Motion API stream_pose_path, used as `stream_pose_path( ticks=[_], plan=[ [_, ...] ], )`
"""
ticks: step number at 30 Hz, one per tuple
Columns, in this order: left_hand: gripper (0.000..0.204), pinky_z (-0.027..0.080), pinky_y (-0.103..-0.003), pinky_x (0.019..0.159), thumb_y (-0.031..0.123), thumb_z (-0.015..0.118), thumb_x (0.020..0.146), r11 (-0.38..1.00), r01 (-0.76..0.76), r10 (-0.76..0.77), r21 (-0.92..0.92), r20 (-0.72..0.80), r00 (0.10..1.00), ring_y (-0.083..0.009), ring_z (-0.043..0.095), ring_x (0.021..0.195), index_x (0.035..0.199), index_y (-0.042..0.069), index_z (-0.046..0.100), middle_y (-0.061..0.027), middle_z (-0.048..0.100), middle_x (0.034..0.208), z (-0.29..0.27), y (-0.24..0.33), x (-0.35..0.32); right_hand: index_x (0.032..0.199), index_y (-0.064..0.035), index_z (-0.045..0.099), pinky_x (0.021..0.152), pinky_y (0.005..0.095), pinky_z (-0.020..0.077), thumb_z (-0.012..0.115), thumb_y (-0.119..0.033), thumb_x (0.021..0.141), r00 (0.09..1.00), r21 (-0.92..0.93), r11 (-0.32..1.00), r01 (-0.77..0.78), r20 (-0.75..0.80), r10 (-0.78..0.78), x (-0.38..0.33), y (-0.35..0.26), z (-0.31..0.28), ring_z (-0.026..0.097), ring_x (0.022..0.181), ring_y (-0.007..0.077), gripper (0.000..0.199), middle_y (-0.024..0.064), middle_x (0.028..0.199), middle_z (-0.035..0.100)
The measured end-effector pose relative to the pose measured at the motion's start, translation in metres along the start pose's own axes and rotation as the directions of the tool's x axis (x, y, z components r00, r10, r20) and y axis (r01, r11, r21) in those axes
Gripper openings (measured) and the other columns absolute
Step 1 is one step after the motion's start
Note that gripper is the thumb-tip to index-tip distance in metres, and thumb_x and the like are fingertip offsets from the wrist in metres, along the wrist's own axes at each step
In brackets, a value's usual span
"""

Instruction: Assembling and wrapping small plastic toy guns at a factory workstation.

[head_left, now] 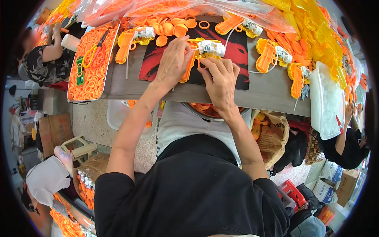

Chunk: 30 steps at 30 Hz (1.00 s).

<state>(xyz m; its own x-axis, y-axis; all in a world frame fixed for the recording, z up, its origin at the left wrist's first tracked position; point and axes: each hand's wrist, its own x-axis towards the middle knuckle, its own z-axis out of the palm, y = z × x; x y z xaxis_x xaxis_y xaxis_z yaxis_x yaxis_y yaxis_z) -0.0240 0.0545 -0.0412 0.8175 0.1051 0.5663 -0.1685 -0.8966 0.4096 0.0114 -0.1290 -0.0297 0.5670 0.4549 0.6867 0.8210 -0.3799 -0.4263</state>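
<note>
While blaster lies between, right fingers pinch orange piece; left fingers: grip unclear.

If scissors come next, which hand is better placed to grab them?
Probably the left hand: the scissors lie in the tray on that side, farther from the right hand. Both are at the toy.
</note>
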Motion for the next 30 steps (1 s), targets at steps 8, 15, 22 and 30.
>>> stream_pose_path(
  ticks=[8, 15, 22, 30],
  plan=[
    [0.021, 0.047, -0.043, 0.097, 0.015, 0.064, 0.097, 1.000, -0.017, 0.018, 0.021, -0.046, 0.999, -0.0335, 0.057, 0.119, 0.108, 0.003, 0.052, -0.0158, 0.060, 0.122, 0.004, 0.001, 0.000, 0.102, -0.0120, 0.074, 0.093, 0.0392, 0.0380, 0.080, -0.016, 0.081, 0.999, -0.143, 0.989, 0.031, 0.017, -0.029, 0.003, -0.001, 0.018, 0.059, 0.100, 0.0189, 0.022, -0.0028, 0.105, 0.070],
    [0.034, 0.045, -0.041, 0.089, 0.028, 0.075, 0.091, 0.977, 0.059, -0.042, -0.205, 0.083, 0.996, -0.0303, 0.050, 0.096, 0.100, 0.006, 0.051, -0.0100, 0.049, 0.097, 0.000, -0.016, 0.018, 0.104, -0.0123, 0.074, 0.096, 0.0415, 0.0374, 0.076, -0.013, 0.079, 0.977, -0.213, 0.958, 0.191, 0.140, -0.163, 0.015, 0.016, 0.003, 0.059, 0.104, 0.0192, 0.025, -0.0031, 0.108, 0.066],
    [0.038, 0.044, -0.042, 0.089, 0.031, 0.080, 0.085, 0.958, 0.221, -0.172, -0.180, 0.253, 0.952, -0.0295, 0.050, 0.100, 0.096, 0.008, 0.052, -0.0091, 0.048, 0.098, -0.002, -0.010, 0.028, 0.110, -0.0017, 0.071, 0.093, 0.0407, 0.0408, 0.066, -0.009, 0.081, 0.965, -0.426, 0.878, 0.218, 0.232, -0.127, -0.016, -0.017, 0.025, 0.059, 0.097, 0.0207, 0.031, 0.0037, 0.109, 0.061],
    [0.026, 0.038, -0.045, 0.103, 0.028, 0.077, 0.084, 0.996, 0.033, -0.008, -0.089, 0.264, 0.965, -0.0295, 0.055, 0.116, 0.102, 0.015, 0.063, -0.0054, 0.059, 0.121, -0.017, -0.024, 0.043, 0.115, -0.0086, 0.070, 0.097, 0.0421, 0.0397, 0.074, -0.013, 0.085, 0.994, -0.061, 0.995, 0.078, 0.077, -0.073, 0.037, 0.032, -0.018, 0.060, 0.107, 0.0269, 0.031, 0.0057, 0.120, 0.066]
  ],
)
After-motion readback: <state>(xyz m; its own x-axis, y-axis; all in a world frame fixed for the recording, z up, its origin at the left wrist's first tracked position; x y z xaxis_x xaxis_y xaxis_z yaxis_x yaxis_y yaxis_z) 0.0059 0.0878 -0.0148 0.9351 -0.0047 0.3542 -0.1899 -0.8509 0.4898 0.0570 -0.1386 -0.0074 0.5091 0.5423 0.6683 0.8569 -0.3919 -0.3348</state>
